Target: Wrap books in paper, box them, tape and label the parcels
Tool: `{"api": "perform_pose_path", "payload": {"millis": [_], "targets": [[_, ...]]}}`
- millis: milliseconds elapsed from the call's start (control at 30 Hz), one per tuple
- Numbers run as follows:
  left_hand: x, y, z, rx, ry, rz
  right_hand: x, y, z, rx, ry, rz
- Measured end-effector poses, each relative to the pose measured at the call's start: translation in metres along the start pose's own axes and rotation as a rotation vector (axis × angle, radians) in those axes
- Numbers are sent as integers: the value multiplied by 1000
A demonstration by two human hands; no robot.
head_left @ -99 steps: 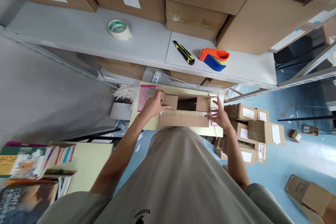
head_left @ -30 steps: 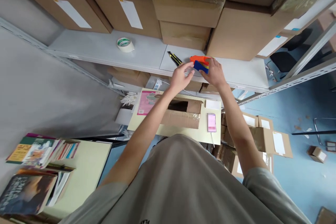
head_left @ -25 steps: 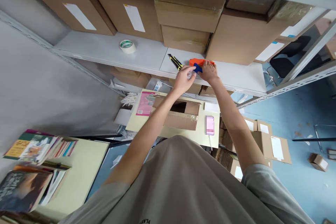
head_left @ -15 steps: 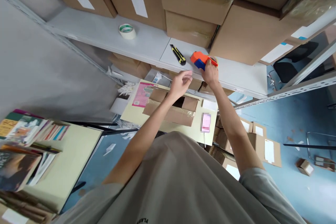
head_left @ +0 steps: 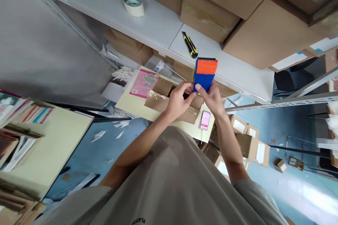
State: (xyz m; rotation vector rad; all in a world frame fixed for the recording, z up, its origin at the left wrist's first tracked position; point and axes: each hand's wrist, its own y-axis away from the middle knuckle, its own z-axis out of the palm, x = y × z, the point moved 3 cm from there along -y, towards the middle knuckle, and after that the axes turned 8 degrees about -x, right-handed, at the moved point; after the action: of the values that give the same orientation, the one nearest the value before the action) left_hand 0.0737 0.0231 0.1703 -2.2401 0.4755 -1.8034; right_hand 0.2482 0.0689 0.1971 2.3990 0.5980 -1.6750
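Note:
An orange and blue tape dispenser [head_left: 206, 72] with a dark toothed edge is held up over the table, in front of the shelf. My right hand [head_left: 213, 99] is closed around its lower end, the thumb lying across the blue face. At its lower left corner, my left hand [head_left: 179, 99] has its fingers curled and pressed to the dispenser; the fingertips are partly hidden. Below both hands lies a cardboard box [head_left: 161, 103] with its top flaps apart, on the pale yellow table [head_left: 126, 103].
On the grey shelf [head_left: 158, 30] lie a yellow-black utility knife [head_left: 190, 45] and a roll of tape [head_left: 134, 6], before large cartons [head_left: 208, 15]. A phone [head_left: 205, 120] and a pink sheet [head_left: 144, 82] lie on the table. Books [head_left: 31, 110] are stacked on a table at left.
My right hand has lifted the tape dispenser off the shelf and drawn it closer, turning its toothed edge up. My left hand has moved down to meet it. The view has shifted.

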Motion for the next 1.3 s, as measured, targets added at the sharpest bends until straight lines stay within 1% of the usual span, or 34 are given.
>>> {"api": "perform_pose_path", "payload": {"millis": [100,200,300,400,500,600,700,800,933,1033,1100,1200,1300], "targets": [[5,10,-28,-74,-4,-24,-12,6,12,-49,70,28],[3,15,-67,-50,113,-90,-25,11,22,-99,161,99],[-1,11,-109,-13,272,-144,-41,12,31,-142,267,153],[-5,2,-145,-71,384,-170,-60,6,40,-209,417,171],[-11,-7,-171,-162,458,-212,-79,-3,51,-304,570,195],[-22,-13,-188,-230,496,-252,-98,-15,66,-409,662,199],[-37,-14,-198,-271,521,-296,-114,-29,82,-514,711,212],[-54,-10,-202,-289,565,-352,-124,-42,96,-595,752,286],[-80,2,-203,-236,652,-430,-133,-57,110,-665,766,427],[-96,16,-195,-194,700,-503,-132,-68,120,-698,750,535],[-102,27,-186,-147,721,-550,-128,-75,125,-717,737,617],[-102,43,-175,-20,721,-615,-126,-85,129,-749,722,748],[-110,55,-175,101,693,-670,-135,-95,122,-810,677,864]]}}
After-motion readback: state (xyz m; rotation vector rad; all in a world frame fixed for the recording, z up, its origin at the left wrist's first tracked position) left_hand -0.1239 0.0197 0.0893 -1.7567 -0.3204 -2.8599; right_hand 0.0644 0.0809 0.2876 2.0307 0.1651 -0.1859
